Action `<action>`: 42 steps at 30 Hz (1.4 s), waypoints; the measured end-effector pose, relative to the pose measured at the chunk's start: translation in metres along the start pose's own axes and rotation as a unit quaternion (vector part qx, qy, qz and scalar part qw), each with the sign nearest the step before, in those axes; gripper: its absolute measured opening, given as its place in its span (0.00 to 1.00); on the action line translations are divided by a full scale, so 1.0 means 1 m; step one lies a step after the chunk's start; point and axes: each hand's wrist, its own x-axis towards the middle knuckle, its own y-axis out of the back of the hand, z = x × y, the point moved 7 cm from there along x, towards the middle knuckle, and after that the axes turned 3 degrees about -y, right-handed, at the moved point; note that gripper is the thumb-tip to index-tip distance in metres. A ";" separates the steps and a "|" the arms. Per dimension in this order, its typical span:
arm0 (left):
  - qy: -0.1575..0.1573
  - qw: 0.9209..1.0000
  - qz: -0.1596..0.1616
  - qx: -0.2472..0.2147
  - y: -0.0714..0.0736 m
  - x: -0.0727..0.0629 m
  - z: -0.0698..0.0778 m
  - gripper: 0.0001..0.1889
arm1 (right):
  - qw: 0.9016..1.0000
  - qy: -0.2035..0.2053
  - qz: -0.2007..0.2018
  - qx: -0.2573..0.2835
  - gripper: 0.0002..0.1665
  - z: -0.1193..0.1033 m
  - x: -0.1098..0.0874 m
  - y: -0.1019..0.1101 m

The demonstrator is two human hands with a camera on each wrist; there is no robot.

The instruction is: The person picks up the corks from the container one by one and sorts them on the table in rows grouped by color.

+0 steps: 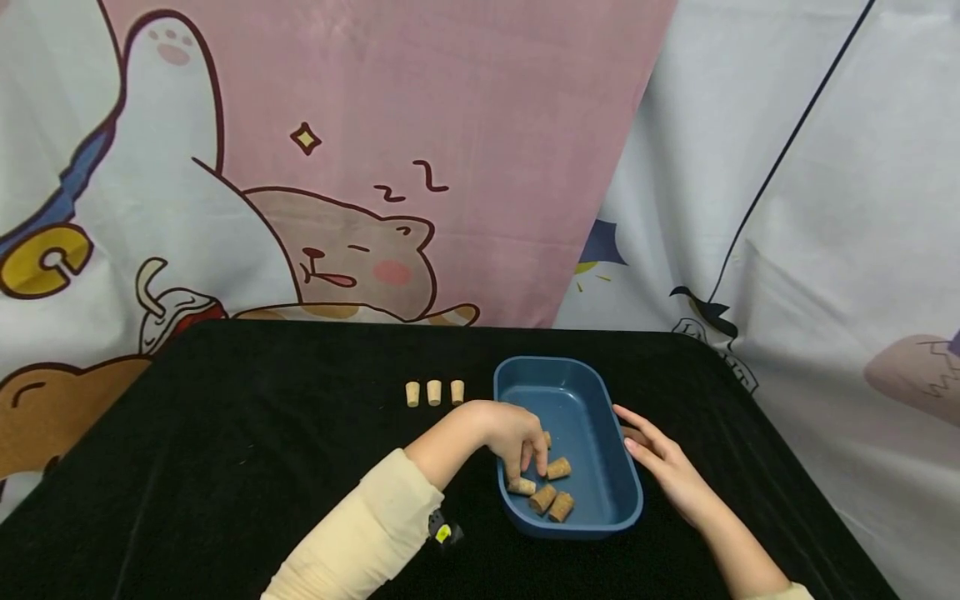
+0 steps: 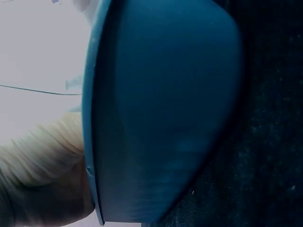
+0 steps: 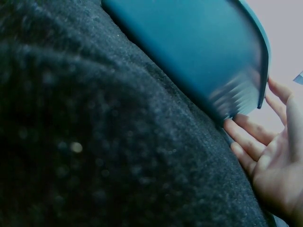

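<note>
A blue rectangular basin stands on the black cloth, with several cork stoppers lying on their sides at its near end. My left hand reaches over the basin's left wall, fingers pointing down. Its fingertips are right at one cork; I cannot tell whether they pinch it. In the left wrist view the basin's outer wall hides the fingertips. My right hand holds its extended fingers against the basin's right side; the right wrist view shows the fingers low on that wall.
Three pale corks stand upright in a row left of the basin's far end. A small black object with a yellow-green spot is beside the left sleeve. The black-covered table meets a printed cartoon curtain at the back.
</note>
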 end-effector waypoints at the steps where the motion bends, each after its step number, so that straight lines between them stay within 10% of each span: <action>1: 0.006 1.000 0.003 0.014 -0.001 0.000 0.000 0.15 | 1.000 0.002 -0.001 0.000 0.30 0.000 0.000 0.000; 15: 0.019 0.991 0.016 0.135 -0.007 -0.003 0.005 0.12 | 1.000 0.015 -0.001 0.005 0.29 0.001 -0.001 -0.001; 32: -0.033 0.996 0.072 0.033 -0.002 -0.007 0.000 0.14 | 1.000 0.002 0.001 0.006 0.30 0.003 -0.001 -0.001; 42: -0.126 0.982 0.126 -0.059 0.004 -0.010 0.000 0.15 | 1.000 0.007 0.001 0.010 0.29 0.002 -0.001 0.000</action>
